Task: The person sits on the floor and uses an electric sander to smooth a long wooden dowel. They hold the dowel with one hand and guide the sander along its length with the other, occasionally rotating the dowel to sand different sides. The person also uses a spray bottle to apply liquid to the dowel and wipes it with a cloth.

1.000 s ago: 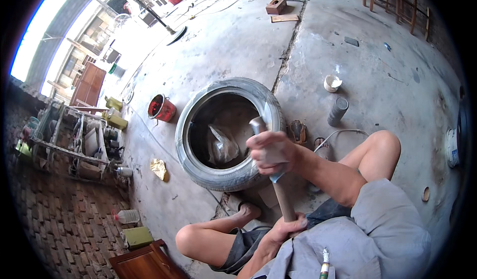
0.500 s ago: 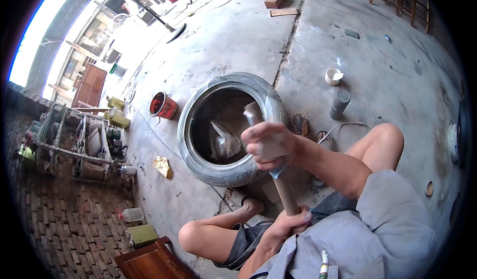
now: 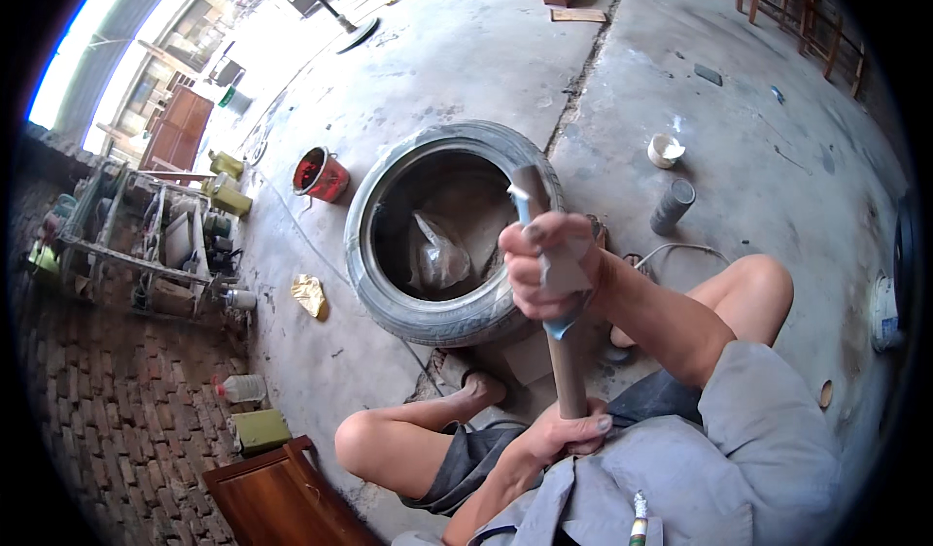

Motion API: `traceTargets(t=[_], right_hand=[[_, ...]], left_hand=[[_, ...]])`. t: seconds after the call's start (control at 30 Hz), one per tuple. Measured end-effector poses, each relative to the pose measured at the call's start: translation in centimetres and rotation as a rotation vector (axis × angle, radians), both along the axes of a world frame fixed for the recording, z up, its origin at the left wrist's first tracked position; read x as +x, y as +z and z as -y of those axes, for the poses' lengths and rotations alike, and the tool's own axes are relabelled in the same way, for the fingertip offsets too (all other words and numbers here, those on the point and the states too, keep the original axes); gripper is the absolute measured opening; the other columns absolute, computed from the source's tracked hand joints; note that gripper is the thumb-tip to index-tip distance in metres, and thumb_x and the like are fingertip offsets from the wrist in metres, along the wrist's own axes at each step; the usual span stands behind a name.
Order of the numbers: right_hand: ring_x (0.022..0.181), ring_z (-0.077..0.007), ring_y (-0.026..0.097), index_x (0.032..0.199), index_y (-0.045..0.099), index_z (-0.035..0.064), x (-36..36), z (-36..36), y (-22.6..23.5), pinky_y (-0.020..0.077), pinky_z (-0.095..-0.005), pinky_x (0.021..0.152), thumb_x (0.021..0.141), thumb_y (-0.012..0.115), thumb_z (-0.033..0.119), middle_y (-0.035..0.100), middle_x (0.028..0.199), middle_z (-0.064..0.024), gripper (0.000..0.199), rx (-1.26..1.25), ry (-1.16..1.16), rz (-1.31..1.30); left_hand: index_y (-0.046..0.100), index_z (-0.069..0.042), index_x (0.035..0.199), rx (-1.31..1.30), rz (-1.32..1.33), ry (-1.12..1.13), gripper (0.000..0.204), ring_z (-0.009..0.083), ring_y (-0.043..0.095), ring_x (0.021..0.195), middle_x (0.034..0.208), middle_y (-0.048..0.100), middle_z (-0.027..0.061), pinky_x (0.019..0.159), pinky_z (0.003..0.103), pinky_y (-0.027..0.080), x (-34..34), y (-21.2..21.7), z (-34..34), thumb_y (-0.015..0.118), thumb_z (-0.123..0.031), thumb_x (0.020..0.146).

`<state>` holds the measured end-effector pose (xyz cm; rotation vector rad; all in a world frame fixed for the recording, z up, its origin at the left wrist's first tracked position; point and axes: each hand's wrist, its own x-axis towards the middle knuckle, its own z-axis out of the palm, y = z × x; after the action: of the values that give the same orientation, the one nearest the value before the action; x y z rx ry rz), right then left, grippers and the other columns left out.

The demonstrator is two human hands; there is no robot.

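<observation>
A brownish wooden rod (image 3: 569, 383) slants up from my lap, its upper end before the tyre's near right rim. Close to my body, my left hand (image 3: 564, 433) is closed round the rod's lower part. Higher up, my right hand (image 3: 549, 266) wraps a whitish sheet (image 3: 566, 272) with light blue edges round the rod. Some of that sheet sticks out above and below the fingers. The grey tyre (image 3: 362, 264) lies flat on the floor past my hands, with a clear plastic bag (image 3: 442, 262) inside its opening.
A red bucket (image 3: 335, 181) stands left of the tyre, near a crumpled yellowish wrapper (image 3: 309, 295). To the right are a dark grey cylinder (image 3: 673, 208) and a white cup (image 3: 665, 151). A cluttered rack (image 3: 136, 266) lines the brick wall at left. My bent legs flank the rod.
The rod has become steeper and its top has shifted right. More of it shows above my right hand, which stays closed round the sheet. The whole view has shifted slightly.
</observation>
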<state>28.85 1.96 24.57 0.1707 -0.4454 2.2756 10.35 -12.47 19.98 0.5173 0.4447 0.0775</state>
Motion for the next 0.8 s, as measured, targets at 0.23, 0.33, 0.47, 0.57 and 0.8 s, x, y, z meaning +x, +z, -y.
traceTargets(t=[0.23, 0.33, 0.47, 0.57, 0.8], right_hand=[[0.042, -0.0129, 0.044, 0.069, 0.054, 0.0136, -3.6, -2.2, -6.6, 0.0371, -0.0318, 0.041, 0.087, 0.065, 0.024, 0.051, 0.056, 0.0002, 0.024, -0.381, -0.887, 1.117], [0.043, -0.0129, 0.046, 0.071, 0.055, 0.0128, -2.5, -1.8, -5.3, 0.0392, -0.0300, 0.042, 0.086, 0.067, 0.026, 0.050, 0.055, 0.0008, 0.023, -0.300, -0.580, 0.801], [0.042, -0.0112, 0.044, 0.075, 0.052, 0.0166, -0.8, -0.6, -0.1, 0.0368, -0.0273, 0.038, 0.092, 0.061, 0.022, 0.048, 0.060, 0.0007, 0.020, 0.038, 0.109, -0.157], [0.038, -0.0119, 0.041, 0.075, 0.051, 0.0150, -2.5, 0.6, 1.8, 0.0316, -0.0284, 0.034, 0.093, 0.060, 0.023, 0.046, 0.056, 0.0006, 0.022, -0.052, 0.086, 0.045], [0.047, -0.0100, 0.043, 0.065, 0.052, 0.0137, -3.8, -2.7, -6.7, 0.0329, -0.0311, 0.044, 0.086, 0.065, 0.024, 0.048, 0.056, 0.0044, 0.026, -0.484, -0.962, 1.025]], left_hand=[[0.062, 0.004, 0.074, 1.016, -0.987, 0.498, 0.036, 0.0190, 0.056, 0.048, 0.058, 0.058, 0.0060, 0.048, 0.038, 0.044, 1.1, -8.0, -3.3, 0.063, -0.025, 0.095], [0.059, 0.001, 0.070, 0.920, -0.953, 0.540, 0.036, 0.0144, 0.053, 0.052, 0.057, 0.055, 0.0036, 0.049, 0.035, 0.041, 1.5, -6.4, -2.3, 0.065, -0.024, 0.094], [0.050, -0.009, 0.067, 0.144, -0.313, 0.235, 0.037, 0.0104, 0.039, 0.046, 0.054, 0.044, 0.0003, 0.044, 0.029, 0.026, 0.6, 3.2, 0.2, 0.074, -0.025, 0.090], [0.051, -0.008, 0.068, 0.053, -0.131, 0.131, 0.035, 0.0102, 0.038, 0.045, 0.055, 0.043, 0.0000, 0.043, 0.028, 0.026, -0.9, -0.1, -0.7, 0.076, -0.024, 0.087], [0.063, 0.006, 0.082, 1.389, -1.133, 0.600, 0.028, 0.0221, 0.060, 0.054, 0.059, 0.054, 0.0170, 0.056, 0.040, 0.047, 0.7, -9.0, -4.8, 0.062, -0.021, 0.092]])
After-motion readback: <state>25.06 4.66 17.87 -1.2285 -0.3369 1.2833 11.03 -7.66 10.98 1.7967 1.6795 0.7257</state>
